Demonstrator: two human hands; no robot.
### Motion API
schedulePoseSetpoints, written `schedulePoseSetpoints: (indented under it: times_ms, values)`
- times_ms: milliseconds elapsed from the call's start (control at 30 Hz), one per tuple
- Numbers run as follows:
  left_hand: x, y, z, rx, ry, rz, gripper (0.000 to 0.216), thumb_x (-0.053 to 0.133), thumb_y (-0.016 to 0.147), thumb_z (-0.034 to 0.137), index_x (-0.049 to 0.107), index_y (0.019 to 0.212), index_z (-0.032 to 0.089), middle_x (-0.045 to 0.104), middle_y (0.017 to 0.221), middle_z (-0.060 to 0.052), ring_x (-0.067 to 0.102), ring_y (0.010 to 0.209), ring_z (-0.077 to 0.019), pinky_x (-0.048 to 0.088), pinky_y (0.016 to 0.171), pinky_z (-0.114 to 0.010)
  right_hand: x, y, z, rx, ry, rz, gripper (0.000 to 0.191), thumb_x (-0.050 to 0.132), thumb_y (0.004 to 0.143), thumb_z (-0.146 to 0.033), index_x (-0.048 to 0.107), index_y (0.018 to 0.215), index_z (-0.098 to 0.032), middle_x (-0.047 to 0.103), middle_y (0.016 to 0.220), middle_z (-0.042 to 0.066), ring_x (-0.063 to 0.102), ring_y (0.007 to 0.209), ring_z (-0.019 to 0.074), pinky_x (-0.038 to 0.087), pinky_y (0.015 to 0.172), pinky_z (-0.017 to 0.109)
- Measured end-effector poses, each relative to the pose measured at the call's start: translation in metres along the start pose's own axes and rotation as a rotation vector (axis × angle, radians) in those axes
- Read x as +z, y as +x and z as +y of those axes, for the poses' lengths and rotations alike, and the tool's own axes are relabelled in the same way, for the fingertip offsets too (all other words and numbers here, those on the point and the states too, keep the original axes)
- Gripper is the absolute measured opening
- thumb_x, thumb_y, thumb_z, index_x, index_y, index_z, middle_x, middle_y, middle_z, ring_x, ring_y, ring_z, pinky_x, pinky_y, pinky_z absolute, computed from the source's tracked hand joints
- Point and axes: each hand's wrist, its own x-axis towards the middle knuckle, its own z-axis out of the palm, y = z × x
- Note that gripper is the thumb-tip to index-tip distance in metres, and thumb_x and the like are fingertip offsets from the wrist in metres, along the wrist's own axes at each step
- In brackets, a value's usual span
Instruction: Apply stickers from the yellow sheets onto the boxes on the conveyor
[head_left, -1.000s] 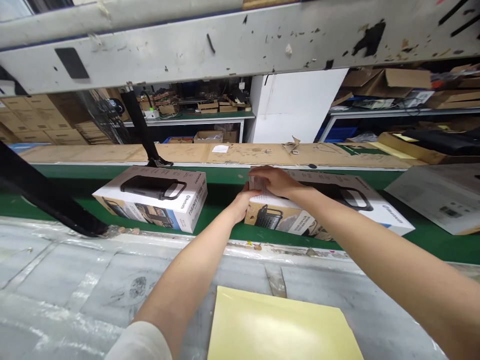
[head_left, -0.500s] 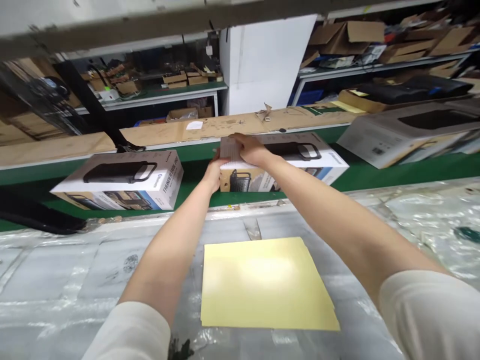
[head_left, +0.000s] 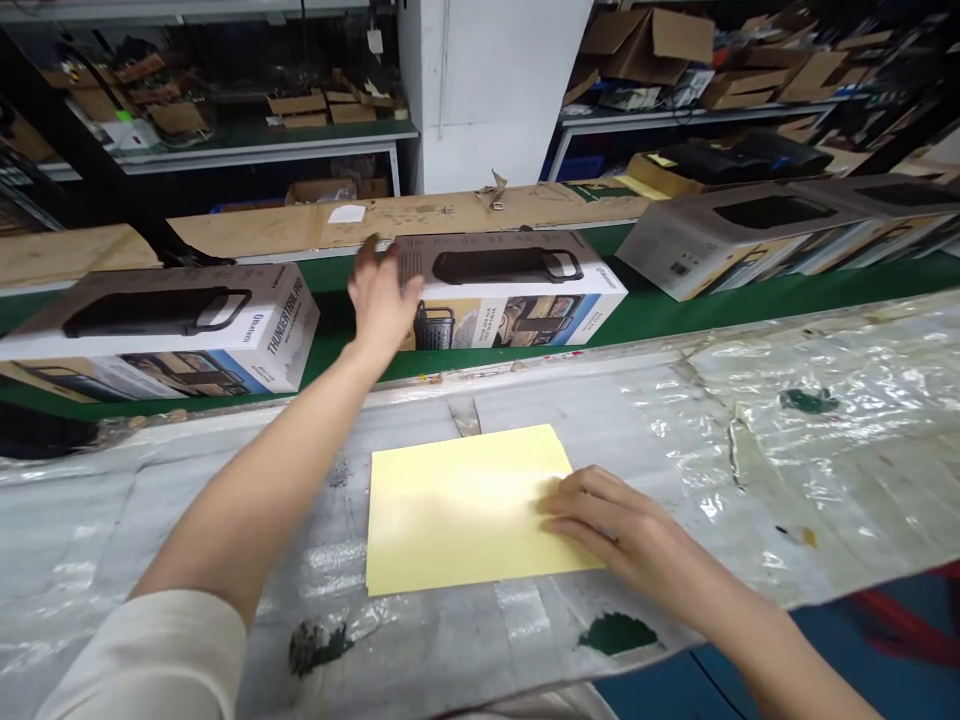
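Left hand (head_left: 382, 300): centre of frame, upper half. Fingers spread wide and holding nothing, at the left end of the middle speaker box (head_left: 517, 290). The hand is blurred, so contact with the box cannot be told.

Right hand (head_left: 611, 535): lower centre-right. Laid flat with fingers extended and not gripping; the fingertips rest on the right edge of the yellow sheets (head_left: 457, 505).

Yellow sheets: a thin pale stack, lying flat on the plastic-covered bench (head_left: 787, 440), lower centre of frame.

Middle speaker box: long printed retail carton with a black speaker pictured on top. It lies on the green conveyor belt (head_left: 675, 315), just above centre.

Left speaker box (head_left: 165, 330): same print, on the belt at mid-left, apart from the middle one.

Right speaker boxes (head_left: 720, 240): grey cartons lying at an angle on the belt, upper right.

Cardboard strip (head_left: 262, 230): runs along the far side of the belt.

White pillar (head_left: 487, 90): top centre, with shelves of brown cartons (head_left: 652, 40) to either side.

Green patches (head_left: 619, 632): on the near edge of the bench.
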Motion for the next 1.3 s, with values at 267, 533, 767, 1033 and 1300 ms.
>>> schedulePoseSetpoints:
  times_ms: [267,533,767,1033,1300]
  values:
    - [0.036,-0.164,0.025,0.438,-0.057,-0.971,0.018,0.058,0.098,0.018,0.073,0.109,0.02,0.066,0.117,-0.009,0.061,0.115,-0.025,0.045,0.103,-0.036,0.035,-0.015,-0.001,-0.052,-0.027,0.072,0.022,0.047,0.102,-0.012,0.066,0.102,-0.022,0.066,0.091,0.008,0.064,0.084,0.0237,0.055,0.069,0.035]
    - [0.036,-0.169,0.011,0.361,-0.141,-0.928,0.022,0.055,0.1,0.018,0.073,0.112,0.021,0.066,0.12,-0.009,0.06,0.115,-0.0231,0.045,0.105,-0.035,0.034,-0.018,-0.006,0.025,-0.005,0.117,0.018,0.05,0.1,-0.015,0.065,0.1,-0.024,0.065,0.099,0.009,0.065,0.09,0.025,0.059,0.073,0.038]
    - [0.04,-0.175,0.009,0.479,-0.06,-0.908,0.023,0.051,0.102,0.019,0.072,0.112,0.021,0.067,0.118,-0.009,0.06,0.113,-0.0233,0.046,0.099,-0.035,0.041,-0.027,-0.01,-0.006,0.007,0.179,0.027,0.049,0.1,-0.016,0.068,0.113,-0.031,0.065,0.106,0.011,0.065,0.094,0.0275,0.059,0.071,0.039]
    - [0.044,-0.19,0.006,0.83,0.215,-0.78,0.021,0.05,0.103,0.015,0.07,0.102,0.021,0.068,0.117,-0.007,0.06,0.105,-0.021,0.043,0.085,-0.035,0.004,-0.018,-0.003,0.218,0.434,-0.014,0.027,0.061,0.097,-0.04,0.063,0.075,-0.026,0.069,0.093,0.007,0.071,0.088,0.0259,0.061,0.074,0.036]
    - [0.029,-0.144,0.021,0.677,0.069,-0.965,0.03,0.053,0.089,0.006,0.071,0.103,0.025,0.075,0.115,-0.001,0.069,0.102,-0.0201,0.053,0.084,-0.031,-0.079,0.062,0.043,0.214,0.505,-0.012,0.028,0.073,0.088,-0.05,0.069,0.073,-0.026,0.066,0.073,0.005,0.064,0.066,0.0219,0.055,0.057,0.034]
